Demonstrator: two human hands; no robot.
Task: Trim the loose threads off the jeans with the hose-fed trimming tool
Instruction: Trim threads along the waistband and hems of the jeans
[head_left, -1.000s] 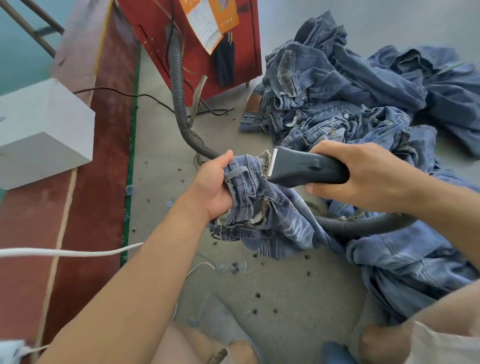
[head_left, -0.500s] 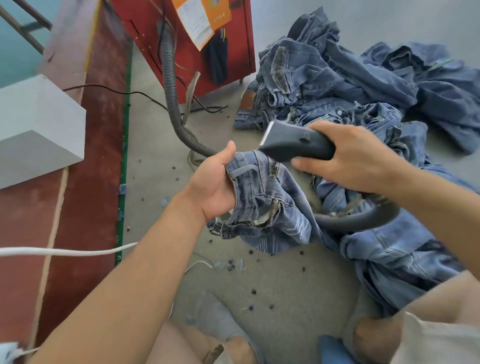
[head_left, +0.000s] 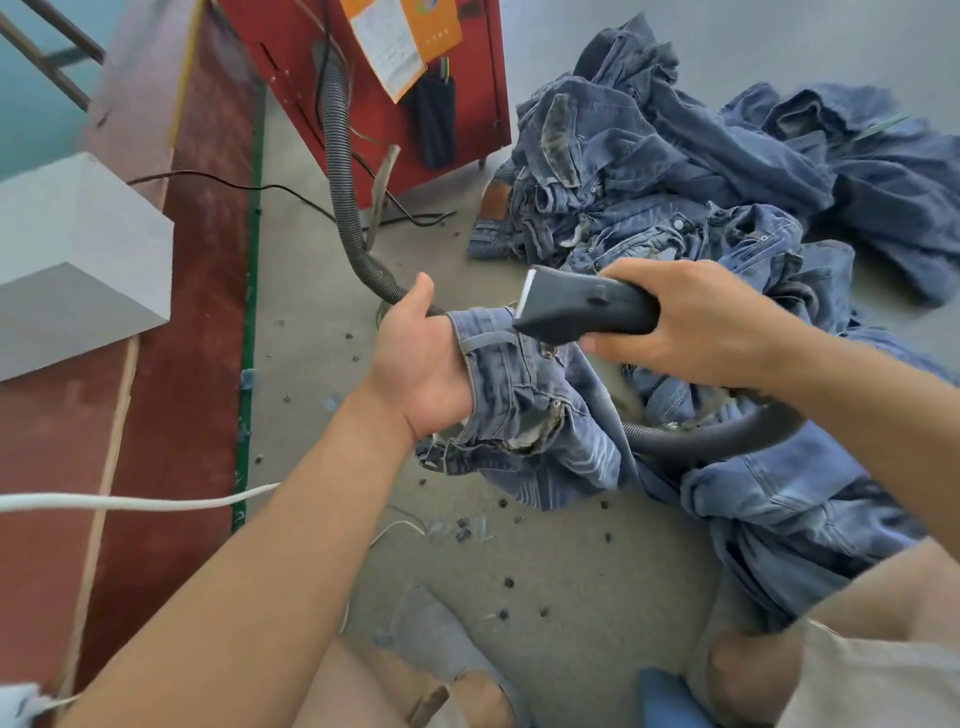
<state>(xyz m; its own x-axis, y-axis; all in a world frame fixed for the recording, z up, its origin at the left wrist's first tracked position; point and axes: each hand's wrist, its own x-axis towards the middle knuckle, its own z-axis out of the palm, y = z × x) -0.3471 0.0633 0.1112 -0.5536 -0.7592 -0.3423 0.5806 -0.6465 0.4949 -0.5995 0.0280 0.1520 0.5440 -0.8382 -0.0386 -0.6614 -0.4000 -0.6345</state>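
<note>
My left hand (head_left: 418, 364) grips the waistband end of a pair of blue jeans (head_left: 524, 410), held up off the floor with the rest hanging down and to the right. My right hand (head_left: 691, 325) is wrapped round the dark grey trimming tool (head_left: 582, 306), whose white-edged cutting head points left, just above the waistband near my left thumb. The tool's ribbed black hose (head_left: 696, 439) loops under my right forearm and over the denim.
A pile of jeans (head_left: 701, 171) covers the floor at the upper right. A red machine cabinet (head_left: 384, 78) stands at the back with a ribbed hose (head_left: 340, 171) running down from it. A grey box (head_left: 72, 265) sits left. White cord (head_left: 130, 501) crosses low left. My knees are below.
The trimming tool has lifted off the waistband and now sits a little lower and closer to it again. My left hand keeps its grip on the jeans throughout.
</note>
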